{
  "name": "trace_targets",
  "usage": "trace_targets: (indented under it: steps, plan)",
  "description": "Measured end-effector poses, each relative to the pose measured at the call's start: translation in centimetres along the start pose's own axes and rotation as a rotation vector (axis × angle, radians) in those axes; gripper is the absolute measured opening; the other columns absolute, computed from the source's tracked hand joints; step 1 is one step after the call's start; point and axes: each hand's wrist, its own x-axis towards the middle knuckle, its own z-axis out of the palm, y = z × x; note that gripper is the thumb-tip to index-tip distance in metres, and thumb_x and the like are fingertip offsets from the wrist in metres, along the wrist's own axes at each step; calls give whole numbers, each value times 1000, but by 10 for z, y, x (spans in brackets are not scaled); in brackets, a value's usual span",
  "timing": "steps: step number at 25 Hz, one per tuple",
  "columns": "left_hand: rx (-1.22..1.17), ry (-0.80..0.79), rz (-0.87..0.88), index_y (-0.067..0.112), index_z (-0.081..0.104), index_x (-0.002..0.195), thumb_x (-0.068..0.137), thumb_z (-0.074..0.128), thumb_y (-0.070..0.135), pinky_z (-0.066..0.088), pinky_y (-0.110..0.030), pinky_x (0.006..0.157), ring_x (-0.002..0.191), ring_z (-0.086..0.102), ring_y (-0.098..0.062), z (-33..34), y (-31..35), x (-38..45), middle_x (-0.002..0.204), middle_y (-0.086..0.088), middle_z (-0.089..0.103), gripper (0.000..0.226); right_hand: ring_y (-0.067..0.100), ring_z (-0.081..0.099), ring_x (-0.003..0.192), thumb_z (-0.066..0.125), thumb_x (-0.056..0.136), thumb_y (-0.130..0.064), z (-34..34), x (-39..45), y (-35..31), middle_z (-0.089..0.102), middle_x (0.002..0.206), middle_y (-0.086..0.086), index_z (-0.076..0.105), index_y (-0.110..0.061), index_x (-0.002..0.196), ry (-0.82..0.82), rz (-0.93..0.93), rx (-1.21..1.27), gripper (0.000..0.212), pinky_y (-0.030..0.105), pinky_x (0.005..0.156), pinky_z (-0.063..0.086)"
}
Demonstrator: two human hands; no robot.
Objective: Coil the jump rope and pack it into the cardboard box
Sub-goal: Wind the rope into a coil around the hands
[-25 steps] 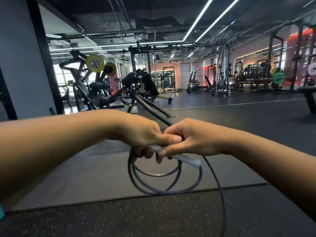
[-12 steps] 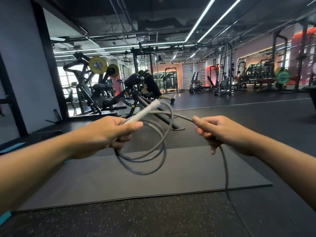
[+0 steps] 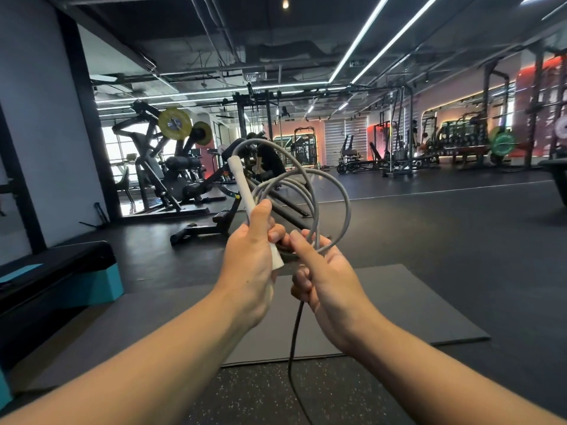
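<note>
A gym, no doubt about it. Dark speckled rubber floor (image 3: pixel 460 240) running the whole length of the hall, a grey mat (image 3: pixel 414 302) laid out in front. On the left, a plate-loaded machine (image 3: pixel 159 167) carrying yellow plates (image 3: pixel 173 123). Farther back, a row of black racks (image 3: pixel 395 133) and cable stations, and on the right a barbell with a green plate (image 3: pixel 503 144). A black-and-teal step box (image 3: pixel 61 280) sits low at the left. Overhead, bare ducts and long light strips (image 3: pixel 368 35); someone is working out on a machine in the middle distance.
</note>
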Motion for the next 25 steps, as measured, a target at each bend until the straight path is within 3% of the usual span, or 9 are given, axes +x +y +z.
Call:
trace_targets:
  steps: [2,4,7,9,13,17,20,23,25]
  plan:
    - [160,113,66,16,54,77,100,54,39,47,-27,59,57,54,-12,3,-4,-4,59,7,55,33,6,30,40,58,102,-29,5,4,-12,45,57,-7,54,-19,95,69,-17,-79,12,21,43,27]
    - [211,196,87,14,62,85,101,50,44,46,-33,66,71,57,-16,5,-7,-7,76,3,61,36,7,36,41,55,104,-31,10,5,-20,47,56,-5,56,-19,90,129,-14,-94,18,23,46,32]
    - [65,263,39,16,60,78,102,45,48,55,-43,74,77,68,-30,10,-10,-5,84,-12,68,42,21,58,66,62,99,-34,24,-3,-17,67,76,7,65,-18,95,97,80,-91,17,29,56,41]
    - [42,262,11,12,63,90,102,42,52,60,-47,80,86,75,-37,14,-12,-3,97,-25,73,47,22,65,73,64,97,-38,32,-10,-13,73,87,9,65,-18,103,117,112,-24,20,30,58,47]
    - [105,165,0,5,63,112,102,39,54,61,-34,75,82,77,-21,18,-19,-9,88,-8,81,56,11,78,76,67,96,-33,33,-6,-10,82,86,5,69,-8,104,229,-97,-124,26,24,65,59]
    - [229,18,-108,9,72,108,101,47,48,53,-35,78,89,72,-18,3,-22,-10,96,-9,80,47,3,67,50,64,99,-31,16,10,-15,76,63,-3,73,-8,87,282,-221,-325,27,20,47,50]
    - [160,29,-123,12,63,126,85,71,43,48,-39,80,99,67,-23,-18,-9,-3,113,-4,74,51,1,45,38,65,98,-29,-9,25,-35,60,52,-7,61,-17,75,238,-270,-588,26,20,42,35]
    - [146,262,52,29,31,151,79,80,34,51,-41,89,104,64,-20,-42,21,5,126,-4,63,87,10,38,44,66,96,-30,-33,35,-63,52,61,3,59,-6,78,120,-274,-937,31,26,46,31]
    - [429,165,280,35,32,149,73,82,38,47,-32,91,118,58,-16,-50,47,11,141,-1,54,91,14,41,51,67,94,-30,-39,37,-79,54,63,3,61,-2,81,-7,-302,-1199,31,29,52,32]
